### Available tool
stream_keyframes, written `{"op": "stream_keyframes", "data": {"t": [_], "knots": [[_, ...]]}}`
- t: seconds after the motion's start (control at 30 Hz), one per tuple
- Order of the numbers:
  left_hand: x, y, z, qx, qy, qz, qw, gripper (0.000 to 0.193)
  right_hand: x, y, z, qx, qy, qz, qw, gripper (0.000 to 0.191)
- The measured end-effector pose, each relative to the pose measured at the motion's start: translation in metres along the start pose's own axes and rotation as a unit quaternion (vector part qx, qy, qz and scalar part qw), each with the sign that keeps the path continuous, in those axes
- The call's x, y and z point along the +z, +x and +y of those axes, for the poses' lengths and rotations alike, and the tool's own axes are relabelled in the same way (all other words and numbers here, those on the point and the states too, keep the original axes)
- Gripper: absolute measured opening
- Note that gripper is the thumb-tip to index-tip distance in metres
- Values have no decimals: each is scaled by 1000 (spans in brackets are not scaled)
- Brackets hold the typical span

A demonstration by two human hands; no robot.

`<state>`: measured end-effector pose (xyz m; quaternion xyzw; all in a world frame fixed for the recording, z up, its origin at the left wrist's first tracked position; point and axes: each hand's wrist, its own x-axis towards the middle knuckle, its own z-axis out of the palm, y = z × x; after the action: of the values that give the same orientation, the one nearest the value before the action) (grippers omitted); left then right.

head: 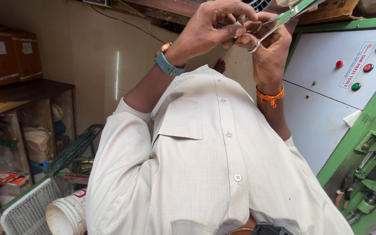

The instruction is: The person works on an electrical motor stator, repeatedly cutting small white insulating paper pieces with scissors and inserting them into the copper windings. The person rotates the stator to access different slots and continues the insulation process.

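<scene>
1. Position. Both hands were raised in front of the cream shirt (223,152), close together and touching at the fingertips. The left hand (207,30) carried a blue-strapped watch (168,64). The right hand (268,52) carried an orange thread band (270,95) at the wrist.

2. Grip. The right hand was closed around a long metal tool (290,14), which looked like scissors or tweezers. The tool's slim end pointed up and away to the right, above the hand. The left thumb and fingers (236,31) were pinched shut at the tool's near end. What they pinched was too small to tell.

3. Surroundings. A green machine (370,174) stood to the right, with a grey control panel (327,87) bearing 2 red and 2 green buttons. A white mesh basket (27,209) and a stack of paper cups (66,215) sat low on the left, below a wooden shelf (27,89).

4. Method, as judged. The work was fine and was held in the air, so steadiness mattered most.
- Brace the 2 hands against each other.
- Keep the left pinch firm but short of the tool's working edges.
- Move only the right fingers, not the wrist.
- Keep the tool's point directed away from the body.
</scene>
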<state>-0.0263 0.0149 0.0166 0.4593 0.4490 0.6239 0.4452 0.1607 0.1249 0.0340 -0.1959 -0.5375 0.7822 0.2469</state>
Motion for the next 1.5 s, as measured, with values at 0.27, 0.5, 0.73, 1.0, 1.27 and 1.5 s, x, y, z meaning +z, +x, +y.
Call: {"op": "stream_keyframes", "data": {"t": [0.27, 0.5, 0.73, 1.0, 1.27, 1.5], "knots": [[21, -2, -13, -61, -204, 104, 971, 27, 6, 4, -6, 13, -12, 26, 1000, 45], [6, -5, -11, -107, -326, 110, 933, 46, 1, 4, -16, 22, -24, -8, 999, 46], [1, 7, 6, -39, -361, 139, 921, 48, 4, -10, -28, 220, -91, -269, 933, 95], [-7, 5, 11, -46, -312, 95, 944, 28, 8, -11, -28, 214, -72, -249, 942, 111], [-7, -1, -6, -29, -309, 158, 938, 27, 24, -9, -37, 202, -130, -212, 947, 102], [2, 2, -15, 1, -349, 203, 915, 29, 33, -6, -41, 197, -177, -180, 947, 57]]}}
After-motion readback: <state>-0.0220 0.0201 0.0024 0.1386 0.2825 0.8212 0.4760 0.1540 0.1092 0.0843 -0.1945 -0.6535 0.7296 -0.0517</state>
